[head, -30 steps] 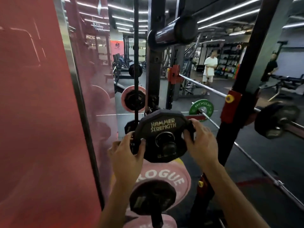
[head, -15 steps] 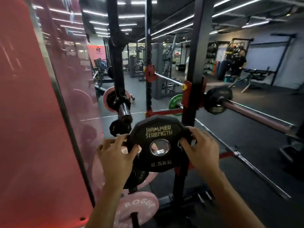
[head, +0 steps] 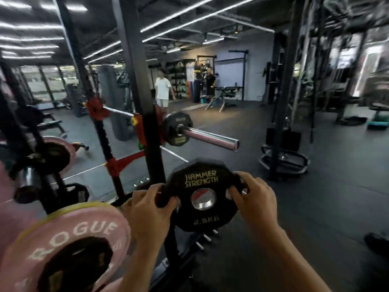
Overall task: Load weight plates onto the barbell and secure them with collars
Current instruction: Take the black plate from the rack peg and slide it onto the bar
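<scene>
I hold a small black plate [head: 203, 180], marked HAMMER STRENGTH and 2.5KG, upright in front of me. My left hand [head: 147, 209] grips its left edge and my right hand [head: 254, 199] grips its right edge. Above and beyond it the barbell [head: 210, 138] rests in the rack, its bare chrome sleeve pointing right toward me. One black plate [head: 177, 128] sits on that sleeve against the rack upright. No collar is visible.
The black rack upright [head: 136, 81] with red hooks stands just left of the sleeve. Pink ROGUE plates [head: 69, 232] hang on storage pegs at lower left. Two people stand far back near a bench [head: 223, 95]. A cable machine post [head: 282, 114] rises at right.
The view has swung right, away from the storage pegs. The held plate has come off its peg and moved right, now below the barbell sleeve's end.
</scene>
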Available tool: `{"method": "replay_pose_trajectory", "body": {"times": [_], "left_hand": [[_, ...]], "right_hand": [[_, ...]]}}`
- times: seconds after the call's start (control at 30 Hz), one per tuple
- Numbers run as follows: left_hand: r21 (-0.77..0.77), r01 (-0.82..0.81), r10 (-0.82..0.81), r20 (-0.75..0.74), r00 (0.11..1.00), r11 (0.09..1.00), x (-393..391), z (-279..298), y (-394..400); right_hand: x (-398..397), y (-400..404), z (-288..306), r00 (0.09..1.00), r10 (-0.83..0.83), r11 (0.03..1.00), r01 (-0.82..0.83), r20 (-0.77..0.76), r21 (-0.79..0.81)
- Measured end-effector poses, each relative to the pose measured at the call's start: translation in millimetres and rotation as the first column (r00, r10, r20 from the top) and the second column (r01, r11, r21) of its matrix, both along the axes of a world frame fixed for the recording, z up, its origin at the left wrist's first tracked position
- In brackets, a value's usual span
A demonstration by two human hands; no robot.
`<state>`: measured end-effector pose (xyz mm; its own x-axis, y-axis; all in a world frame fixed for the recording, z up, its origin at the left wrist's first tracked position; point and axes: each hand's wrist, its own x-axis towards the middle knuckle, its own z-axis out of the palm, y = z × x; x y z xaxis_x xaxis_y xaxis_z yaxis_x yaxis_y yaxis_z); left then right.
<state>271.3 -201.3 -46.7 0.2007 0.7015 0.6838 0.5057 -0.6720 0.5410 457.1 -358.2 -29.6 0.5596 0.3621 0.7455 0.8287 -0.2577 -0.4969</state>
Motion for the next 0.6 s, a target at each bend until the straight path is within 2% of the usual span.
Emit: {"method": "replay_pose_trajectory", "body": {"times": [0.17,0.33,0.6], "left_hand": [[0.011,0.118,-0.118,-0.002,0.993,0.993,79.9,-0.6,12.5],[0.035,0.159,-0.159,0.019,0.987,0.987,157.7,2.5,37.9],[0.041,0.141,-0.143,0.032,0.989,0.989,231.9,10.8,70.0]], "right_hand": [[66.0,-5.0,-3.1,0.997,-0.074,0.995,0.072,-0.038,-0.063],[131.6,12.1,8.1,0.989,-0.139,0.990,0.137,-0.043,-0.039],[206.4,46.1,12.3,0.994,-0.090,0.996,0.089,-0.060,-0.018]]}}
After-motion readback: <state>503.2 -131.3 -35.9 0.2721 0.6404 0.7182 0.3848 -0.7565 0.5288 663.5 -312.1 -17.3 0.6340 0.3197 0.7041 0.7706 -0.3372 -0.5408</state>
